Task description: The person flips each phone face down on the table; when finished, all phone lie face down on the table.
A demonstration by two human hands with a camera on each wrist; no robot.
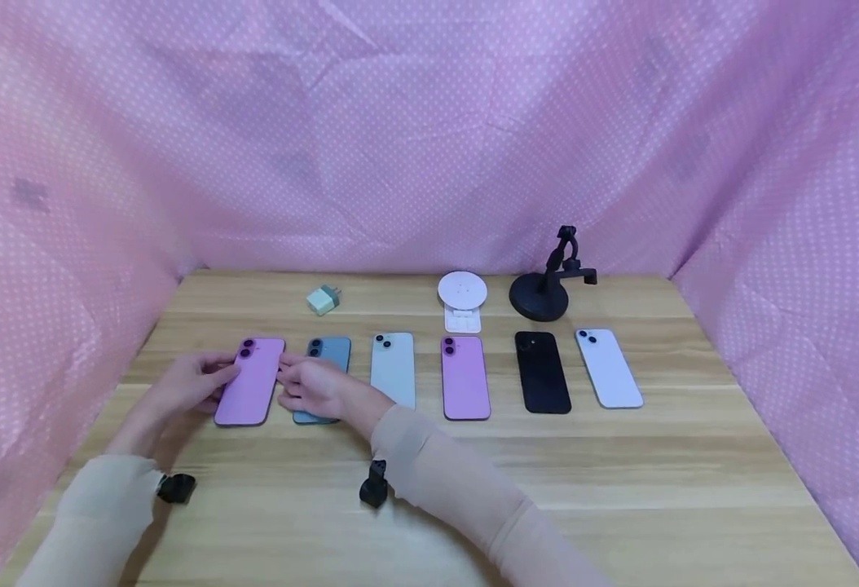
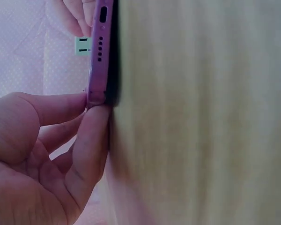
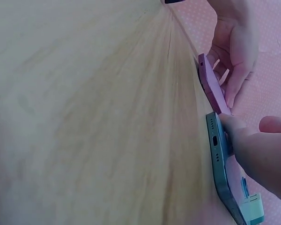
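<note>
At the left end of a row of phones, a pink phone (image 1: 253,383) lies back up, its two lenses at the top left. My left hand (image 1: 191,381) holds its left edge. Close up, the left thumb and fingers (image 2: 91,136) pinch around a lower corner. From the other side, my right hand (image 1: 315,387) grips the right edge with its fingertips. That hand reaches over a blue phone (image 1: 336,352) and hides part of it. The blue phone's port edge (image 3: 214,140) shows just below the right thumb in the right wrist view.
Rightward lie a pale phone (image 1: 393,367), a second pink phone (image 1: 466,383), a black phone (image 1: 543,375) and a white phone (image 1: 611,371). Behind them are a charger plug (image 1: 323,300), a white round stand (image 1: 462,291) and a black phone holder (image 1: 539,297). Pink cloth (image 1: 429,147) surrounds the table.
</note>
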